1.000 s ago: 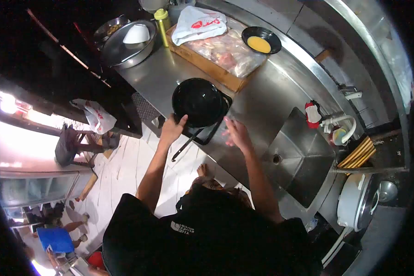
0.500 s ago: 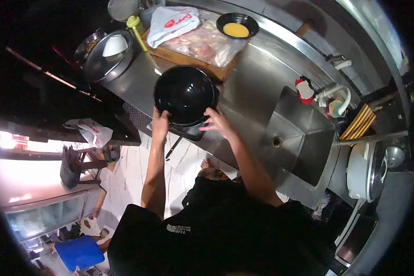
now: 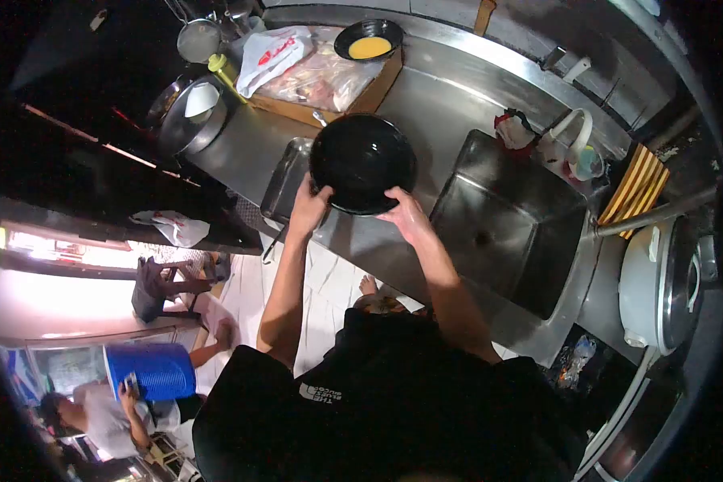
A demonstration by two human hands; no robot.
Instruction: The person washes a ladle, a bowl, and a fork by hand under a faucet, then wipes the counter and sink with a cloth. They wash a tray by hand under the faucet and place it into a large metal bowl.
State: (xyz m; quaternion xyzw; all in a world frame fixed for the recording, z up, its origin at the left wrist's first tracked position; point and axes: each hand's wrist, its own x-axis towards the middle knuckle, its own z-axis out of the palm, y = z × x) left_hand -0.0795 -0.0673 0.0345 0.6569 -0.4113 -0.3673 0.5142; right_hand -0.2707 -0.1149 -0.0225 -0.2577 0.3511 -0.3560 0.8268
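A large black bowl [image 3: 363, 159] is held between both hands above the steel counter, its dark inside facing up. My left hand [image 3: 308, 209] grips its near left rim, thumb over the edge and fingers hidden underneath. At the near right rim, my right hand [image 3: 408, 215] holds on in the same way. Just left of the bowl, a shallow metal tray [image 3: 279, 186] sits on the counter, with a dark handle [image 3: 274, 244] poking out at the front edge. Behind the bowl stands a cardboard box [image 3: 377, 88] of plastic-wrapped food.
A black dish of yellow liquid [image 3: 369, 48] rests on the box. Metal bowls [image 3: 197, 128] and a yellow bottle [image 3: 225, 74] stand left. The sink [image 3: 498, 241] and tap [image 3: 574, 128] are right. At lower left, a person [image 3: 108, 414] carries a blue tub [image 3: 151, 371].
The black bowl has moved right along the counter, uncovering the metal tray. My right hand's spread fingers have closed on the rim. The person with the blue tub has come further into view.
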